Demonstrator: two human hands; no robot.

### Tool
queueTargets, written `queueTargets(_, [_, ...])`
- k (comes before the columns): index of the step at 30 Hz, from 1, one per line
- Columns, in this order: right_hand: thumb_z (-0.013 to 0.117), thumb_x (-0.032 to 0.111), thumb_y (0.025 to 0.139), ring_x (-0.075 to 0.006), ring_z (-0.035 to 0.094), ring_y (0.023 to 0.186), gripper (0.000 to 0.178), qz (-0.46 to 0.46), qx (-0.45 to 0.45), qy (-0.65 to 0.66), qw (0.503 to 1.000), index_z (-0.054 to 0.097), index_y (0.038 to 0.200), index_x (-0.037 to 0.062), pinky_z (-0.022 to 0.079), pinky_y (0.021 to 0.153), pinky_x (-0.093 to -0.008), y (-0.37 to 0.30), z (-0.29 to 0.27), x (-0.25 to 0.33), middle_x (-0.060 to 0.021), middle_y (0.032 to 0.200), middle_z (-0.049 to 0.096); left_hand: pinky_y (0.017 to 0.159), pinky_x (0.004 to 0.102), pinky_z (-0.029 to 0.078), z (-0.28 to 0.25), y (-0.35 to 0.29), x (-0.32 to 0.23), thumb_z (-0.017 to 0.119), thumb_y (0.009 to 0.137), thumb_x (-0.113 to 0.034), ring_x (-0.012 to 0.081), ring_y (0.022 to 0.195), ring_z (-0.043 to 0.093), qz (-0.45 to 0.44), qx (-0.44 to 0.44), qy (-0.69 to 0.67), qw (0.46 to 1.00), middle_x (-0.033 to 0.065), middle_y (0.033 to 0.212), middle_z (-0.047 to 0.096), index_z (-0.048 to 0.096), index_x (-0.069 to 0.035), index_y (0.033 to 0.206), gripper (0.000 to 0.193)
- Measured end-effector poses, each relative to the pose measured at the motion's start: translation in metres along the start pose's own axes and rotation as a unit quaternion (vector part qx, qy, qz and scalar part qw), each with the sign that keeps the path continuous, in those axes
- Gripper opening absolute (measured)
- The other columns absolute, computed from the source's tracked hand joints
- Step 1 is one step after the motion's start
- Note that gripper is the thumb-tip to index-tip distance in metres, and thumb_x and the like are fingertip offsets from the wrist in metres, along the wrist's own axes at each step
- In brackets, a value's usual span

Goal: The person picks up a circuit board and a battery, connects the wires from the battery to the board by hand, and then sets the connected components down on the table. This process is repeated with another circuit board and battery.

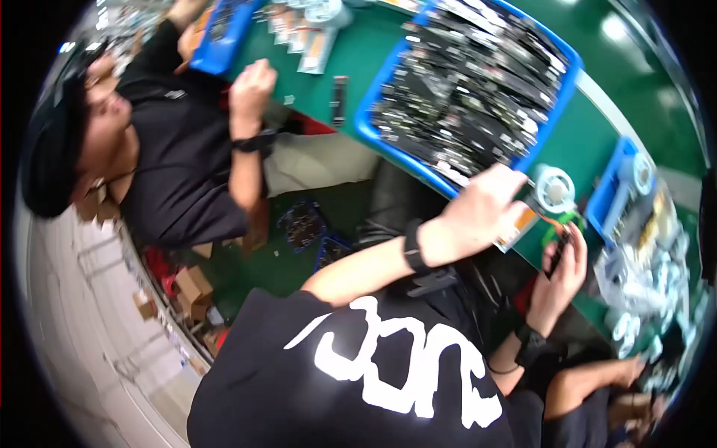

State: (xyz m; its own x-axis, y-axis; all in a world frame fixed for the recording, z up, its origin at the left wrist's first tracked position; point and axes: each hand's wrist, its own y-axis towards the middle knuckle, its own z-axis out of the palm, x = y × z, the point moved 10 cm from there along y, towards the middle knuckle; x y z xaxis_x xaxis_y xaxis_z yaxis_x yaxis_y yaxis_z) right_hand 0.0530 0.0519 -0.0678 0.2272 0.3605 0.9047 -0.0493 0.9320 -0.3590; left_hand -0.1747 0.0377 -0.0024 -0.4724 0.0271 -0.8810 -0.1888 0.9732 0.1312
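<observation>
My left hand [482, 213] is closed at the near edge of a blue tray [364, 116] full of thin black strip-like parts [463, 86]. Whatever its fingertips pinch is hidden and blurred. Close to its fingers stands a roll of pale blue tape [555, 189], and an orange-and-white card [517, 228] lies below them. My right hand [565, 263], to the right, is wrapped round a small dark object [556, 257]. Just above it are a bright green piece [554, 233] and a small orange piece, both too blurred to name.
A smaller blue bin [603, 196] with another tape roll stands on the right, beside a heap of clear plastic and pale blue pieces [635, 280]. One black strip [339, 101] lies left of the tray. A co-worker [179, 149] sits at left; another person's arm [590, 381] shows lower right.
</observation>
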Motion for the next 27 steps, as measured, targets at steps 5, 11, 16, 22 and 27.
queueTargets(5, [0.048, 0.009, 0.106, -0.0120, 0.059, 0.079, 0.031, 0.042, 0.063, 0.149, 0.986, 0.054, 0.134, -0.0026, 0.043, 0.059, -0.0213, 0.001, 0.030, -0.016, -0.0164, 0.119, 0.066, 0.058, 0.0263, 0.051, 0.000, 0.004, 0.016, 0.074, 0.085, -0.008, 0.0114, 0.062, 0.061, -0.112, 0.056, -0.004, 0.992, 0.0093, 0.087, 0.067, 0.069, 0.003, 0.111, 0.029])
queueTargets(11, [0.048, 0.009, 0.105, -0.0122, 0.060, 0.080, 0.030, 0.030, 0.041, 0.162, 0.986, 0.054, 0.133, -0.0020, 0.044, 0.060, -0.0221, -0.003, 0.020, -0.010, -0.0166, 0.119, 0.066, 0.057, 0.0284, 0.051, 0.023, 0.011, 0.030, 0.074, 0.087, -0.010, 0.0143, 0.061, 0.063, -0.197, 0.057, -0.041, 0.978, 0.0105, 0.084, 0.070, 0.073, 0.002, 0.104, 0.021])
queueTargets(16, [0.051, 0.007, 0.104, -0.0114, 0.060, 0.080, 0.030, 0.016, 0.053, 0.150, 0.987, 0.055, 0.132, -0.0013, 0.044, 0.060, -0.0216, 0.000, 0.020, -0.008, -0.0149, 0.118, 0.066, 0.057, 0.0295, 0.051, 0.024, 0.002, 0.023, 0.076, 0.084, -0.007, 0.0185, 0.062, 0.066, -0.115, 0.004, -0.091, 0.989, 0.0095, 0.082, 0.069, 0.074, -0.002, 0.099, 0.016])
queueTargets(22, [0.056, 0.004, 0.101, -0.0102, 0.061, 0.081, 0.031, -0.009, 0.038, 0.087, 0.995, 0.056, 0.131, -0.0013, 0.044, 0.061, -0.0208, -0.007, 0.024, -0.004, -0.0122, 0.118, 0.066, 0.057, 0.0297, 0.052, 0.030, 0.005, -0.023, 0.079, 0.080, -0.004, 0.0200, 0.064, 0.066, 0.109, 0.013, 0.018, 0.994, 0.0071, 0.079, 0.066, 0.073, -0.004, 0.091, 0.013])
queueTargets(27, [0.060, 0.001, 0.098, -0.0092, 0.063, 0.082, 0.031, -0.043, 0.034, 0.011, 0.998, 0.057, 0.129, -0.0020, 0.044, 0.060, -0.0202, -0.013, 0.027, 0.002, -0.0105, 0.119, 0.066, 0.056, 0.0285, 0.052, 0.037, 0.012, -0.039, 0.082, 0.076, -0.002, 0.0191, 0.065, 0.066, 0.191, 0.041, 0.076, 0.978, 0.0064, 0.078, 0.066, 0.073, -0.004, 0.087, 0.014])
